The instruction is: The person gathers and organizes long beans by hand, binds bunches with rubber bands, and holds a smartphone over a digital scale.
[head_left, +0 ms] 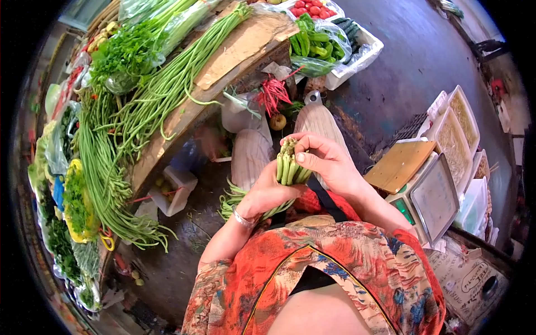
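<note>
I am clamping the fingers of my left hand (pixel 267 188) around a bunch of yardlong beans (pixel 287 171) just below its ends, probably to bind the loose pods tightly. My right hand (pixel 330 163) is pinching the upturned tips between thumb and forefinger, likely because they are protruding within easy reach. The limp tails are hanging below my left wrist, apparently too long to stand. More yardlong beans (pixel 167 84) are lying lengthwise along the counter (pixel 237 47) on the left, presumably to suit their length. My bunch is sitting between both hands, its ends touching the fingers of each.
</note>
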Available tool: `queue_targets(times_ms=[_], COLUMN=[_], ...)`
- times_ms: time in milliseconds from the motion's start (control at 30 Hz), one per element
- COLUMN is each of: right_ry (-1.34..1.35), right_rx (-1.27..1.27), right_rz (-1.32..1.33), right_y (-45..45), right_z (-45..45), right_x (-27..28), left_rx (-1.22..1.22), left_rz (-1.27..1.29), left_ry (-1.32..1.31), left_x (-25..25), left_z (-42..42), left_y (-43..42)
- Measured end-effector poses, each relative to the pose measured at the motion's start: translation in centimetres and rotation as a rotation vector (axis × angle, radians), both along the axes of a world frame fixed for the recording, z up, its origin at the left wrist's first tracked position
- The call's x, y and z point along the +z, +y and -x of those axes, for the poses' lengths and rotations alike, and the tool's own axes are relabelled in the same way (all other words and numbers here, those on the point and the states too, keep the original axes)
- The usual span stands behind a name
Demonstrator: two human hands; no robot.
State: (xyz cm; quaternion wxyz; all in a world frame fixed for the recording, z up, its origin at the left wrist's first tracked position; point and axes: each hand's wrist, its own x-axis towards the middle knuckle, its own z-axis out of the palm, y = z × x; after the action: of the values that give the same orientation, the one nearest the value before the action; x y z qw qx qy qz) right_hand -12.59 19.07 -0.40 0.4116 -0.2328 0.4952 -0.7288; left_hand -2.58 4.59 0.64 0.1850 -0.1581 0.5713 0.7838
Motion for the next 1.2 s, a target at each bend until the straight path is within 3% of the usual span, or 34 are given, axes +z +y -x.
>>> queue_targets(times_ms=[133, 233, 367, 400, 767, 1200], right_ry=[0.047, 0.041, 0.018, -0.119, -0.156, 0.102], right_rx=[-0.124, -0.175, 0.031, 0.016, -0.022, -0.008], right_rz=[0.124, 0.026, -0.123, -0.103, -0.051, -0.184], right_y=[0.0, 1.2, 2.1, 1.8, 1.2, 1.5], right_z=[0.3, 1.9, 1.3, 0.6, 0.1, 0.3], right_x=[0.9, 0.9, -1.0, -0.7, -0.3, 0.5], left_rx=[0.132, 0.165, 0.219, 0.218, 0.168, 0.183], left_rz=[0.074, 0.051, -0.019, -0.051, -0.261, -0.201], left_ry=[0.042, 0.087, 0.061, 0.056, -0.005, 0.035], left_x=[-0.3, -0.1, 0.2, 0.3, -0.2, -1.0], left_z=[-0.5, -0.7, -0.8, -0.8, -0.7, -0.9], left_y=[0.0, -0.7, -0.7, -0.7, -1.2, -0.9])
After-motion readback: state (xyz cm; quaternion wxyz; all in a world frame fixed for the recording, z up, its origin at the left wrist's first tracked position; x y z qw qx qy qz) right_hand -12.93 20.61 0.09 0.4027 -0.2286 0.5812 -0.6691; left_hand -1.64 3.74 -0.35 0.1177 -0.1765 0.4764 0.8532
